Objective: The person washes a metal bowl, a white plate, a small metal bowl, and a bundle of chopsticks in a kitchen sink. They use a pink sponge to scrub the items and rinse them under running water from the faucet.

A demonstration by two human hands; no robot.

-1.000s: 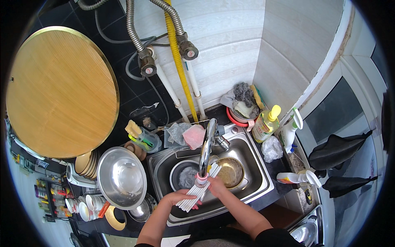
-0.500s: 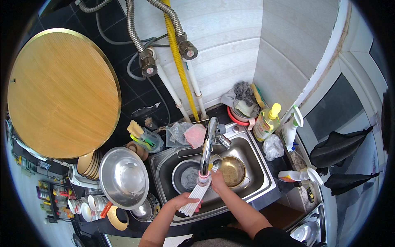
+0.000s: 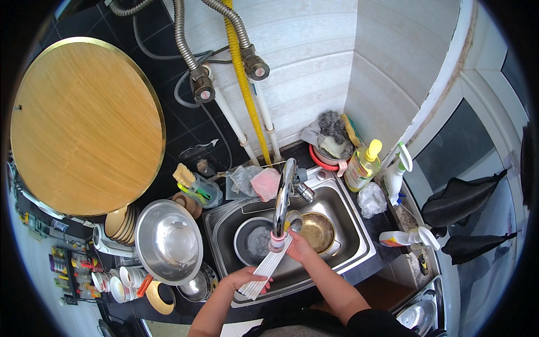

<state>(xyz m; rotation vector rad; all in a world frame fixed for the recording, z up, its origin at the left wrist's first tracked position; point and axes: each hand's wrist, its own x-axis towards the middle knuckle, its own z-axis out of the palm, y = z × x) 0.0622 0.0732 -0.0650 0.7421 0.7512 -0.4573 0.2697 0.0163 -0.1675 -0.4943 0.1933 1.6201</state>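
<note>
A bundle of long white chopsticks [image 3: 268,268] slants across the front of the sink, beneath the faucet [image 3: 280,210]. My left hand [image 3: 247,277] is closed round its lower end, thumb on top. Near the faucet's mouth, my right hand [image 3: 301,247] grips the upper end, with its fingertips partly hidden. A small yellow piece shows by those fingertips, too small to name. Behind the chopsticks a grey metal pot [image 3: 245,236] stands in the sink [image 3: 356,238]. Beyond my right hand lies a gold-coloured pan [image 3: 323,231].
A large steel bowl [image 3: 168,241] sits on the counter to the left, near stacked cups [image 3: 130,276]. A round wooden board [image 3: 87,126] leans farther back. To the right stand a yellow-capped bottle [image 3: 362,168] and a spray bottle [image 3: 396,177].
The chopsticks have shifted slightly toward me and to the left along with my left hand. My right hand has turned a little, and its back shows more. Both hands still hold the bundle.
</note>
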